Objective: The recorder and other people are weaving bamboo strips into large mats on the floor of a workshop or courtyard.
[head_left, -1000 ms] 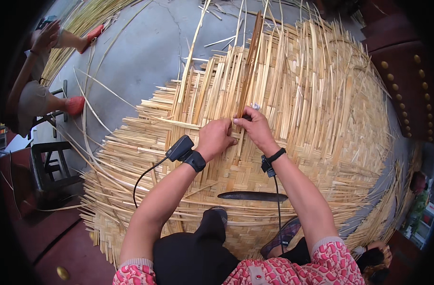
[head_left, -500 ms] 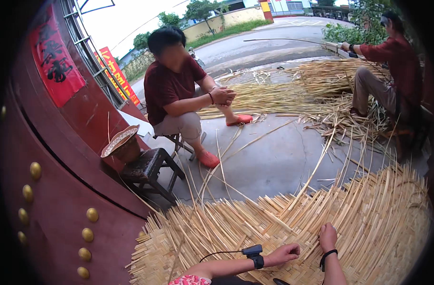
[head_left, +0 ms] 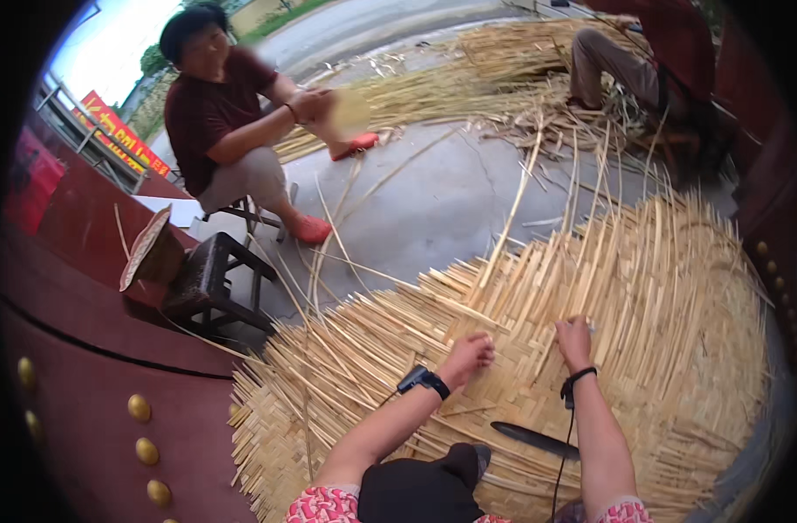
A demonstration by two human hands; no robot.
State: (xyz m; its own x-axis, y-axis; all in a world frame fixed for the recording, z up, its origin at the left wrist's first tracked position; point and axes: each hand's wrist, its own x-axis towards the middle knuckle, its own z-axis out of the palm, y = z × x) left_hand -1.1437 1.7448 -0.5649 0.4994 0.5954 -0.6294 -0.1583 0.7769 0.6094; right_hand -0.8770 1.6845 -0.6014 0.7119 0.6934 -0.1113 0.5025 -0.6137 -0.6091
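Observation:
A large mat of woven pale strips spreads before me, its loose strip ends fanning out along the far edge. My left hand, a black band and small device at its wrist, is just above the weave with curled fingers. To its right, my right hand is closed low over the strips. What either hand holds, if anything, is too small or hidden to make out. A dark, flat, blade-like tool lies on the mat between my forearms. A thin black cord runs down from the right wrist.
At the left, a dark wooden stool bears a wide-brimmed hat-like object. A person sits beyond it, and another person at the far right. Long stalks lie behind them. A red studded door flanks the mat.
The view has tilted down and turned right. Both my hands have reached farther out over the mat, and the left has lifted its forearm forward. The dark tool now shows fully.

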